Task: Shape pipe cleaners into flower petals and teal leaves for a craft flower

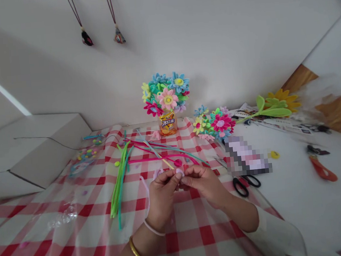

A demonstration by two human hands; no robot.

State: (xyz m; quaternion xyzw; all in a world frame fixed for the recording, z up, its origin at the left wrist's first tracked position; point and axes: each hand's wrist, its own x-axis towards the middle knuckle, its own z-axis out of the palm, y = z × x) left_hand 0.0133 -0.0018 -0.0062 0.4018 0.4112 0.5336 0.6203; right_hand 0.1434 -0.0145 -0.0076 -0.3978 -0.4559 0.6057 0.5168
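Note:
Over the checked tablecloth, my left hand (pixel 161 195) and my right hand (pixel 206 184) meet, thumbs and fingers pinched together. Between the fingertips is a small lilac pipe-cleaner piece (pixel 179 171), bent into a rounded shape; its underside is hidden. A lilac strand (pixel 144 183) hangs beside my left hand, with more lilac loops (pixel 158 172) behind the fingers. Just beyond lie magenta pipe cleaners (pixel 149 159) and a dark pink round piece (pixel 178 163). Green pipe cleaners (pixel 119 181) are bunched to the left.
A bottle (pixel 168 124) holding fuzzy flowers stands at the back. More flowers (pixel 220 123) lie to its right. Black-handled scissors (pixel 241 186) are right of my hands, near a blurred-out object (pixel 247 156). A white box (pixel 44 136) sits at the left, an orange-handled tool (pixel 321 165) far right.

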